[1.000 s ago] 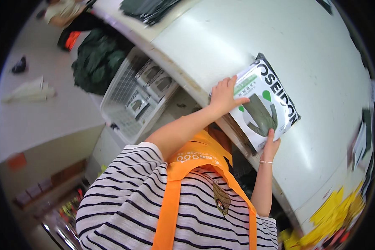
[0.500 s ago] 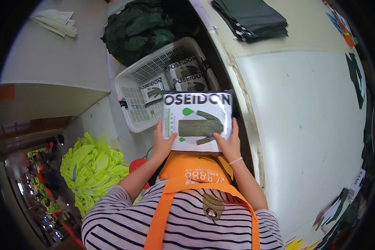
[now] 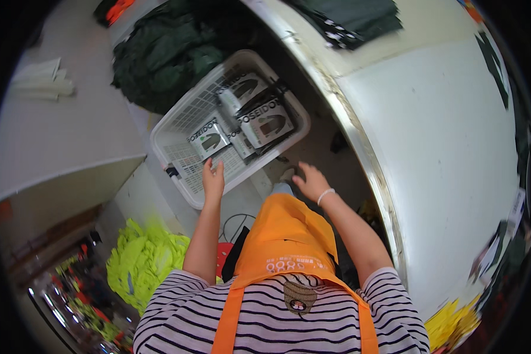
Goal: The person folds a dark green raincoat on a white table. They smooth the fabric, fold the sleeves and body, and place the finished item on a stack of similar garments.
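Note:
A white plastic basket stands on the floor in front of me and holds several flat white packets with a dark garment pictured on each. The top packet lies loose in the basket's right half. My left hand hovers over the basket's near rim, fingers apart, holding nothing. My right hand is open too, just right of the basket and beside the white table's metal edge. A bracelet sits on my right wrist.
The white table fills the right side, with folded dark garments at its far end. A heap of dark green clothing lies beyond the basket. Neon yellow vests are piled at lower left. A grey counter stands at left.
Both hands held a packet over the basket half a second ago. Now the packet lies in the basket and both hands have let go and drawn back.

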Action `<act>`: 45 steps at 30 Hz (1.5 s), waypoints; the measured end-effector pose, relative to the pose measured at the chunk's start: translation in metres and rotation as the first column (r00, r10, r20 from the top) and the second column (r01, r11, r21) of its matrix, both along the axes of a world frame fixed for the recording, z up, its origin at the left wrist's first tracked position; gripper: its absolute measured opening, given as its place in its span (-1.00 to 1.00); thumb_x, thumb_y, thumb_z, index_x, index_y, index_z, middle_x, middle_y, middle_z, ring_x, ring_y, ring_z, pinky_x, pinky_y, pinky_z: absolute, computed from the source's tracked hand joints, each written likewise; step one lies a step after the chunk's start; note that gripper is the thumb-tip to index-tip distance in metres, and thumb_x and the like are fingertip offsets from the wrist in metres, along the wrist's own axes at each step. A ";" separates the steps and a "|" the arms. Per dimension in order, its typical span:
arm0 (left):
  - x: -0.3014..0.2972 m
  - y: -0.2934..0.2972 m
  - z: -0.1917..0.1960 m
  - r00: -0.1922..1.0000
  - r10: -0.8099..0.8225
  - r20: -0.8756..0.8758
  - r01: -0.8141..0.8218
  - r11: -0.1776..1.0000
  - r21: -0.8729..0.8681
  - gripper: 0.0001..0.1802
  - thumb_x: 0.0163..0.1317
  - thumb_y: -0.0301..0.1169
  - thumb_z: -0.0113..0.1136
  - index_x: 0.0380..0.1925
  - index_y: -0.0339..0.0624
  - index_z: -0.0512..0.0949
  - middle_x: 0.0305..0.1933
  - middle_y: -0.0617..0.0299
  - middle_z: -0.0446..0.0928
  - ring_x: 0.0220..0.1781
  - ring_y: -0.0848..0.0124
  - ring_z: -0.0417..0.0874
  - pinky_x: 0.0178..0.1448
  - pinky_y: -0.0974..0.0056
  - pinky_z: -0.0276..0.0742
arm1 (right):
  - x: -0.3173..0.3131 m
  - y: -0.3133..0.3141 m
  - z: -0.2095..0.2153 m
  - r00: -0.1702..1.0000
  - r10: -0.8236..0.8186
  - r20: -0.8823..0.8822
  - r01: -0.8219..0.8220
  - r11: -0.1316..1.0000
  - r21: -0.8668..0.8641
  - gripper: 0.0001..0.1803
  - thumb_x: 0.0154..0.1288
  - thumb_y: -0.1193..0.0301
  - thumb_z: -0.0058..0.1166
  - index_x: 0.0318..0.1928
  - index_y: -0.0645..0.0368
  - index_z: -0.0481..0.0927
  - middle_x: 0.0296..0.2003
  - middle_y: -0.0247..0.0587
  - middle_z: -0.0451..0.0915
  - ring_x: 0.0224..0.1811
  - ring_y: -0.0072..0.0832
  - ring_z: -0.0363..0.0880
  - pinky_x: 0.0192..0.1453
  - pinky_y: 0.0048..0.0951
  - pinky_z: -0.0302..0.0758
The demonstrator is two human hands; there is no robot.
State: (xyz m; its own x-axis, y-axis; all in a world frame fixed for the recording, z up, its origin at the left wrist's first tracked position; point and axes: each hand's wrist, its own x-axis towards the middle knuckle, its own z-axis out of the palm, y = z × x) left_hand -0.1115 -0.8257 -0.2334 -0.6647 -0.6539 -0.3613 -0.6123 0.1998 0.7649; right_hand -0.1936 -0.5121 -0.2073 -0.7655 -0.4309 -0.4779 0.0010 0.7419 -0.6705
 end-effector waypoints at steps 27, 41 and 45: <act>0.312 0.842 0.055 -0.740 -0.672 0.038 0.461 -0.546 -0.699 -0.28 0.16 -0.29 0.20 0.32 -0.17 0.20 0.40 -0.06 0.15 0.41 0.00 0.15 0.43 0.04 0.06 | 0.865 0.509 -0.245 -0.851 -0.472 -0.233 0.443 -0.881 0.165 -0.65 0.19 0.24 0.15 -0.17 0.28 0.63 -0.25 0.03 0.66 -0.19 -0.13 0.64 -0.04 -0.22 0.52; 0.351 0.868 0.020 -0.661 -0.708 0.248 0.154 -0.452 -0.879 -0.24 0.00 -0.41 0.19 0.28 -0.27 0.24 0.36 -0.14 0.20 0.37 -0.09 0.23 0.38 -0.01 0.16 | 1.048 0.596 -0.294 -0.953 0.211 -0.216 -0.185 -0.974 -0.134 -0.40 0.06 0.50 0.14 0.17 0.41 0.37 0.11 0.12 0.48 0.10 -0.04 0.47 0.20 -0.35 0.32; 0.352 0.858 0.028 -0.651 -0.718 0.244 0.179 -0.458 -0.871 -0.17 -0.09 -0.47 0.21 0.30 -0.21 0.23 0.38 -0.11 0.17 0.38 -0.07 0.21 0.41 0.01 0.13 | 0.949 0.555 -0.215 -0.972 0.141 -0.188 -0.057 -0.917 -0.395 -0.61 0.10 0.53 0.08 -0.03 0.46 0.50 -0.08 -0.05 0.60 -0.11 -0.30 0.54 0.04 -0.37 0.40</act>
State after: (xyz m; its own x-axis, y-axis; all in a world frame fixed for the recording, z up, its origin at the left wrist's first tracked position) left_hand 0.2401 0.0323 -0.2049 0.0496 0.9662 0.2528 0.9986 -0.0520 0.0027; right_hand 0.7551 0.0424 -0.4225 0.8772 0.4659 -0.1162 0.1097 -0.4300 -0.8962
